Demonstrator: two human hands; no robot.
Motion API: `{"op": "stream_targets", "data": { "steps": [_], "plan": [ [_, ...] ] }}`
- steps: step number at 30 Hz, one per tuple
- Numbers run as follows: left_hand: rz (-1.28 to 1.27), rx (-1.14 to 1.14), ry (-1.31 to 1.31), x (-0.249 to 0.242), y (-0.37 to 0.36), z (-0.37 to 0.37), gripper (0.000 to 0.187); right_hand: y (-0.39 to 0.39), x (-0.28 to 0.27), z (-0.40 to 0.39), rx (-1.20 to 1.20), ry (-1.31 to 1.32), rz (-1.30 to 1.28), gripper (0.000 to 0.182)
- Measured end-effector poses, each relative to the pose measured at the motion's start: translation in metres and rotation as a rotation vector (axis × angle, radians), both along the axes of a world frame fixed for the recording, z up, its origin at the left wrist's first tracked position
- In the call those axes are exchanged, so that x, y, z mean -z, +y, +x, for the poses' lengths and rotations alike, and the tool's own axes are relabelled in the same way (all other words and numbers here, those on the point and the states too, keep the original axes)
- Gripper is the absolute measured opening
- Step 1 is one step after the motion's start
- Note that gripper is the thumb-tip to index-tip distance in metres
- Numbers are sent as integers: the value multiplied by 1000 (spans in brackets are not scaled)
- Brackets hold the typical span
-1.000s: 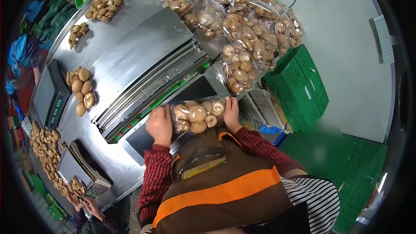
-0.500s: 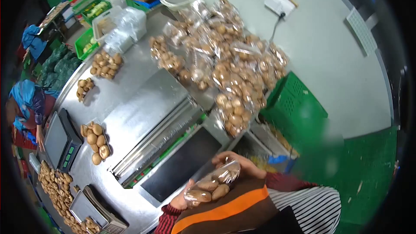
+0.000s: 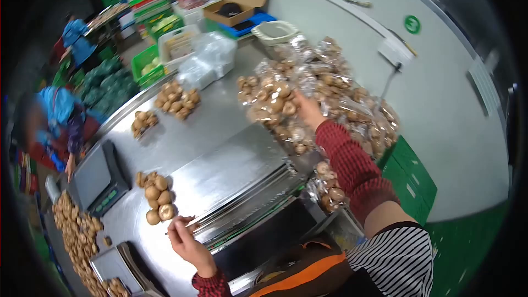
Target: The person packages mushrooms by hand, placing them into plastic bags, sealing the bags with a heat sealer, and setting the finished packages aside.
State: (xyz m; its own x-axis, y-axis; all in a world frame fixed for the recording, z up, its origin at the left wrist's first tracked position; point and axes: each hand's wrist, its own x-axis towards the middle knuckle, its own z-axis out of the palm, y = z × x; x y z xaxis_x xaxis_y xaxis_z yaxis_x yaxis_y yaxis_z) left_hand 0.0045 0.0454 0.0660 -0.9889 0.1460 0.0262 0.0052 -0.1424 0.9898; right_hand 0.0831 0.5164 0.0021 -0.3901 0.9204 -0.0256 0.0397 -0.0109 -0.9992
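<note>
My right hand (image 3: 309, 111) reaches to the pile of film-wrapped mushroom packs (image 3: 335, 80) and grips the edge of one wrapped mushroom pack (image 3: 275, 99), slightly blurred, at the pile's left side. My left hand (image 3: 190, 246) is above the near left end of the film wrapping machine (image 3: 236, 209), its fingers loosely apart with nothing clearly between them. Just beyond it, a group of loose-looking mushrooms (image 3: 158, 198) lies on the metal table (image 3: 192, 165). Another wrapped pack (image 3: 329, 187) rests by the machine's right end.
Two mushroom groups (image 3: 177, 100) (image 3: 144, 123) sit farther back. Scales (image 3: 99, 179) (image 3: 118, 269) and a heap of mushrooms (image 3: 77, 236) are at left. A co-worker's hand (image 3: 70, 166) is by the far scale. A green crate (image 3: 410, 179) stands right; clear bags (image 3: 209, 60) lie behind.
My right hand has moved from the front of my body out to the pile with the wrapped pack. My left hand has let go of it and moved left. The view has shifted.
</note>
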Motion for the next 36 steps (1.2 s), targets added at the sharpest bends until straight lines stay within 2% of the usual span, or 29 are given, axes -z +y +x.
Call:
{"op": "stream_targets", "data": {
  "steps": [1, 2, 3, 4, 6, 7, 8, 9, 10, 11, 14, 16, 17, 19, 21, 23, 25, 27, 28, 29, 30, 31, 32, 33, 34, 36],
  "plan": [
    [-95, -167, 91, -5, -5, -14, 23, 18, 3, -17, 59, -253, 125, 32],
    [-94, -207, 197, 20, -23, -35, 20, 38, 9, -32, 191, -333, 271, 34],
    [-286, -279, 305, 24, -32, -47, 33, 40, 21, -64, 307, -399, 420, 36],
    [-520, -317, 318, 28, -40, -55, 57, 11, 26, -111, 213, -393, 405, 36],
    [-769, -349, 289, 36, -42, -70, 99, -76, -3, -176, -285, 64, 142, 38],
    [-848, -331, 257, 43, -42, -75, 113, -127, -19, -205, -543, -126, 252, 31],
    [-865, -307, 226, 46, -38, -77, 118, -168, -16, -234, -732, -227, 473, 36],
    [-879, -276, 196, 49, -34, -79, 122, -207, -7, -262, -971, -139, 555, 41],
    [-907, -267, 189, 55, -32, -81, 124, -248, 10, -289, -1085, 26, 739, 41],
    [-934, -258, 189, 59, -31, -83, 126, -288, 20, -314, -1208, 111, 759, 47],
    [-973, -275, 226, 66, -33, -93, 126, -351, 13, -328, -1287, 166, 829, 52],
    [-1010, -259, 242, 69, -32, -96, 123, -358, 13, -316, -1582, -128, 767, 47],
    [-1031, -260, 301, 69, -29, -96, 116, -354, 21, -306, -1429, -17, 825, 45],
    [-946, -148, 342, 68, -16, -96, 110, -323, 20, -268, -1304, -130, 729, 43],
    [-910, 48, 552, 77, 1, -98, 107, -288, 17, -210, -993, -248, 742, 41],
    [-828, 333, 648, 71, 24, -100, 106, -264, 10, -150, -698, -381, 706, 39],
    [-795, 572, 691, 68, 41, -99, 108, -250, 17, -113, -612, -336, 676, 40],
    [-705, 613, 727, 65, 45, -100, 111, -234, 18, -87, -524, -289, 644, 40],
    [-753, 528, 767, 61, 42, -95, 112, -223, 13, -81, -535, -243, 499, 42],
    [-745, 469, 695, 54, 29, -87, 110, -216, 9, -74, -545, -189, 356, 45],
    [-709, 384, 622, 45, 15, -76, 102, -202, 1, -51, -537, -201, 488, 53],
    [-738, 200, 620, 53, -4, -65, 78, -193, -9, -16, -535, -285, 528, 54],
    [-803, 63, 385, 58, -28, -52, 48, -188, -39, 17, -578, -649, 584, 50],
    [-950, -98, 430, 61, -48, -37, 27, -179, -34, 44, -611, -907, 706, 44],
    [-1246, -107, 436, 60, -60, -25, 29, -183, -36, 65, -603, -985, 735, 43],
    [-1297, -31, 513, 70, -62, -10, 36, -196, -20, 75, -587, -1001, 795, 43]
  ]
}}
